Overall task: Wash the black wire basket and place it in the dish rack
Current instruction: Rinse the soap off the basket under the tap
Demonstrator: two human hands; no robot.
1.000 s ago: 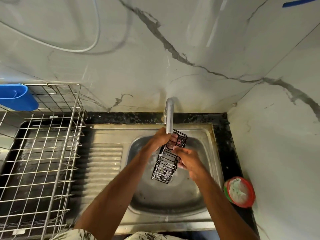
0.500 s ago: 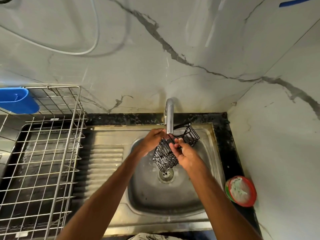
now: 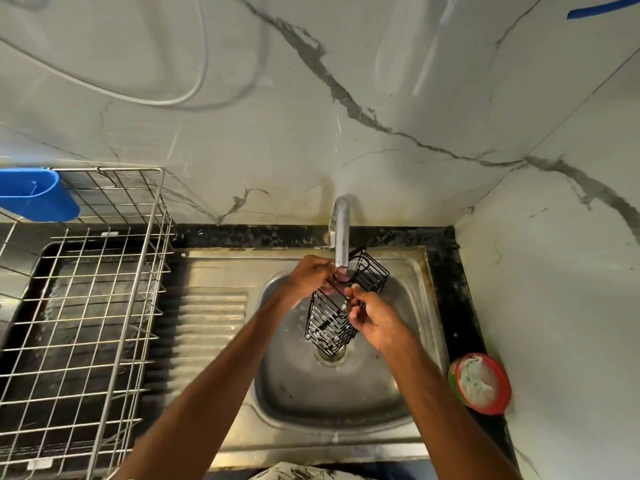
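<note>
The black wire basket (image 3: 330,318) hangs tilted over the steel sink bowl (image 3: 332,386), its upper end right under the tap spout (image 3: 341,233). My left hand (image 3: 306,277) grips its upper left rim beside the spout. My right hand (image 3: 374,315) pinches the wire on its right side. The basket's lower end points down toward the drain. The silver wire dish rack (image 3: 79,306) stands to the left of the sink, with nothing in the part I can see.
A blue plastic holder (image 3: 34,194) hangs on the rack's back left corner. A red tub of white soap paste (image 3: 481,384) sits on the black counter right of the sink. The ribbed drainboard (image 3: 207,327) lies between rack and bowl. Marble walls close in behind and to the right.
Both hands raised the basket toward the spout and turned it, so its open end now faces up and right. My right hand slid from the basket's lower side to its middle.
</note>
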